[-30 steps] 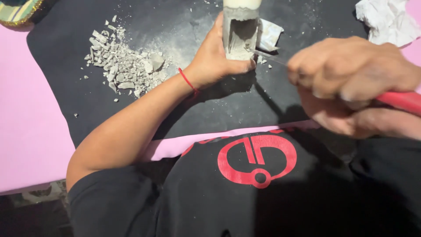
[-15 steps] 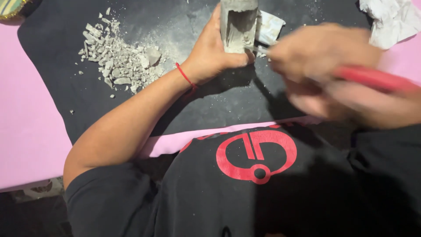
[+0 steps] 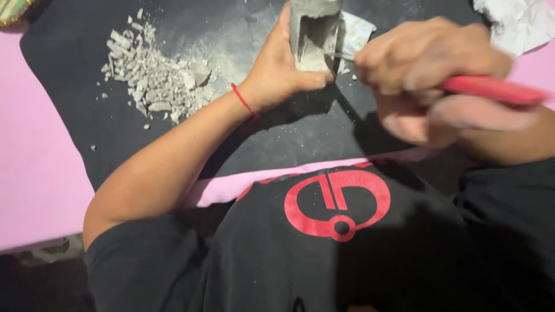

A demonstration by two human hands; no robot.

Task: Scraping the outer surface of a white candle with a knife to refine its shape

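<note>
My left hand [image 3: 281, 69] grips a grey clay block [image 3: 314, 36] that stands upright on a black mat [image 3: 87, 110], with a hollow carved into its near face. My right hand [image 3: 425, 63] is closed on a red-handled tool [image 3: 491, 89]; its thin metal tip [image 3: 341, 56] touches the block's hollow at the lower right. A red thread circles my left wrist. The block's top runs out of view.
A pile of grey clay chips and dust [image 3: 153, 81] lies on the mat to the left. Crumpled white paper [image 3: 517, 23] sits at the top right, a small pale wrapper [image 3: 355, 32] behind the block. The surface under the mat is pink [image 3: 34, 173].
My right hand has shifted with the tool, its tip working at the block's hollow. The left hand keeps its hold on the block, and the view has drifted slightly.
</note>
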